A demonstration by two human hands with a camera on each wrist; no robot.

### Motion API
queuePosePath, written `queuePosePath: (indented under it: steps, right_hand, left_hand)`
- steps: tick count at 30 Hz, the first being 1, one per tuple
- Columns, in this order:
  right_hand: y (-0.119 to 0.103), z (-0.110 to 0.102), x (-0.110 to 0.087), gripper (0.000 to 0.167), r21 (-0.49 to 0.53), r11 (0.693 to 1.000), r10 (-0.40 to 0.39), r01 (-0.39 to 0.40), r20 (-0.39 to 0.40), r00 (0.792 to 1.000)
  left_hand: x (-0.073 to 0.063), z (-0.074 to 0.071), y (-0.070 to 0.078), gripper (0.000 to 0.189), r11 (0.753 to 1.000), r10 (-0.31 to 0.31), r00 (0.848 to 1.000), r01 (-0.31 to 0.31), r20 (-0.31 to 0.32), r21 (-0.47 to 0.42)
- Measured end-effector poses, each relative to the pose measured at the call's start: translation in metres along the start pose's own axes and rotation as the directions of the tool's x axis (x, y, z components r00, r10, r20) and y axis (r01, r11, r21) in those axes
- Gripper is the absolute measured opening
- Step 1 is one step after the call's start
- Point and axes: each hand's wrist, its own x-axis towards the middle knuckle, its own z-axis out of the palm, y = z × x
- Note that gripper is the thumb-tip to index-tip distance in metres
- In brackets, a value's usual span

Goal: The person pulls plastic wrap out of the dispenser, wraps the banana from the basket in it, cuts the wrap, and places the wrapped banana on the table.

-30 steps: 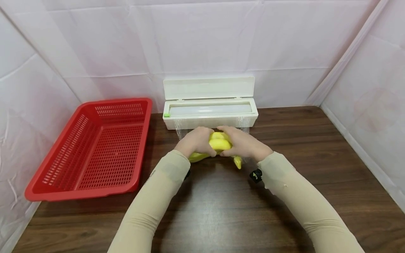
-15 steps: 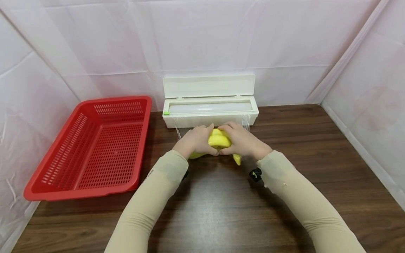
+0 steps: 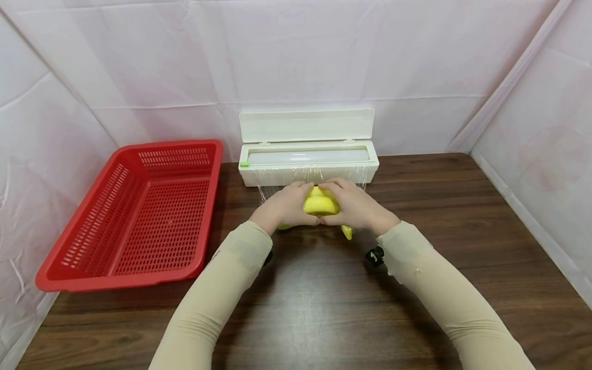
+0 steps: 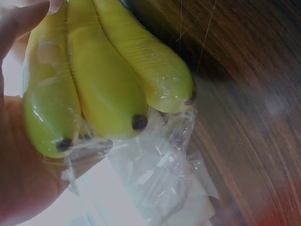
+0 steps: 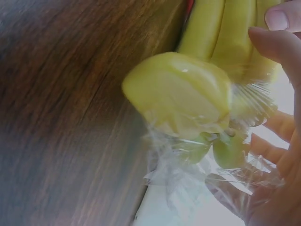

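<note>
In the left wrist view, 3 dark-tipped ends of the yellow bananas (image 4: 106, 84) are showing under clear film (image 4: 155, 165); in the head view the left hand (image 3: 288, 205) is mostly hiding them. That hand is curling its fingers and thumb round the bunch's left side; the right hand (image 3: 355, 206) is gripping the right side, the 2 thumbs nearly meeting. The right wrist view is revealing film gathering beneath a blunt yellow end. A red basket (image 3: 120, 281) is standing well left; a white box (image 3: 307, 166), lid raised, is blocking the far side just beyond the bananas. The wooden tabletop (image 3: 462, 231) is stretching rightward to a white cloth wall (image 3: 546, 128) and nearward between the 2 sleeves (image 3: 231, 288).
</note>
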Motion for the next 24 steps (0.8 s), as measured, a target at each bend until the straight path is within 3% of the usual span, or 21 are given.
queuePosePath:
  steps: [10,17,24]
  right_hand:
    - [-0.001,-0.001,-0.002,0.085,0.023,0.999,0.023,-0.024,0.018,1.0]
    - [-0.001,-0.004,-0.002,0.089,0.054,0.998,0.036,-0.037,0.007,0.999]
    - [0.004,-0.008,0.0,0.084,0.073,0.996,0.043,-0.041,-0.019,0.999]
  left_hand:
    - [-0.004,-0.002,-0.003,0.091,0.999,0.017,1.0,-0.017,-0.012,-0.041]
    - [-0.005,-0.005,-0.009,0.088,0.993,0.08,0.995,-0.085,-0.059,-0.087]
    - [-0.008,-0.008,-0.012,0.092,0.993,0.004,0.995,-0.016,-0.099,-0.114]
